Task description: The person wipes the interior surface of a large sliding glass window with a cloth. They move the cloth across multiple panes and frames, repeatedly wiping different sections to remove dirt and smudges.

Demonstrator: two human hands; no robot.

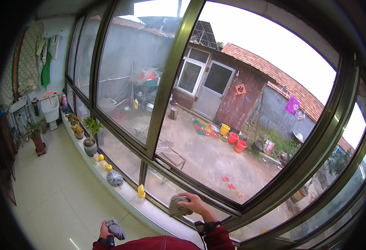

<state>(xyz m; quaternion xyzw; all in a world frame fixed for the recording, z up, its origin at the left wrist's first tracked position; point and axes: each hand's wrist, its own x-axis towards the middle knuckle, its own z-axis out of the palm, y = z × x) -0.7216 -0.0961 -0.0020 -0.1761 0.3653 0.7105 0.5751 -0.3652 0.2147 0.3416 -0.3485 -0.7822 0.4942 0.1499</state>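
Note:
Before me stands a window with dark metal frames, its open section looking onto a yard. My right hand grips a crumpled grey-brown cloth near the lower window rail; whether the cloth touches the glass I cannot tell. Lower down on the left, my left hand holds a bunched grey cloth over the tiled floor. Both wrists wear dark bands. A yellow object stands on the white sill, just left of my right hand.
Along the sill sit a knotted plastic bag, yellow fruits and a potted plant. A white washbasin is at the far left, near another pot. Outside are red buckets and a metal frame stool.

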